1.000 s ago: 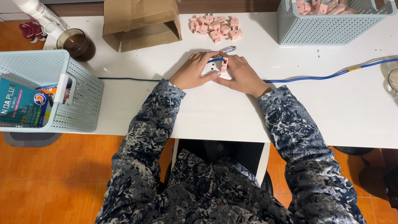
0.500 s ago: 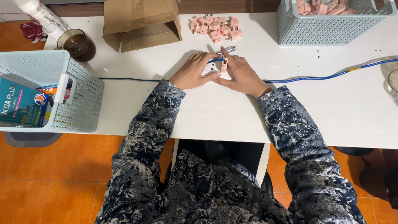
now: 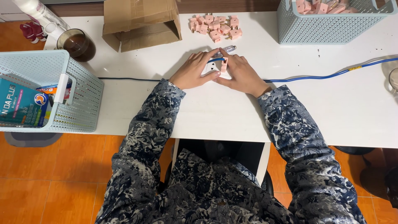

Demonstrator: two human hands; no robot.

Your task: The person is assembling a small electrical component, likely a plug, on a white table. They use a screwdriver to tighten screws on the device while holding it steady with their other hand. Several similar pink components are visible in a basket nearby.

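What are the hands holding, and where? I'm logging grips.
Both hands, left hand and right hand, clasp a white socket block by its sides; right fingertips pinch a pink plug.

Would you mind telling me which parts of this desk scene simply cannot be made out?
- White socket block, head view: mostly covered by left hand and right hand.
- Pink plug: prongs hidden; grip unclear.
- Right basket: contents cut off by the top edge.
- Glass: cut off by the right edge.
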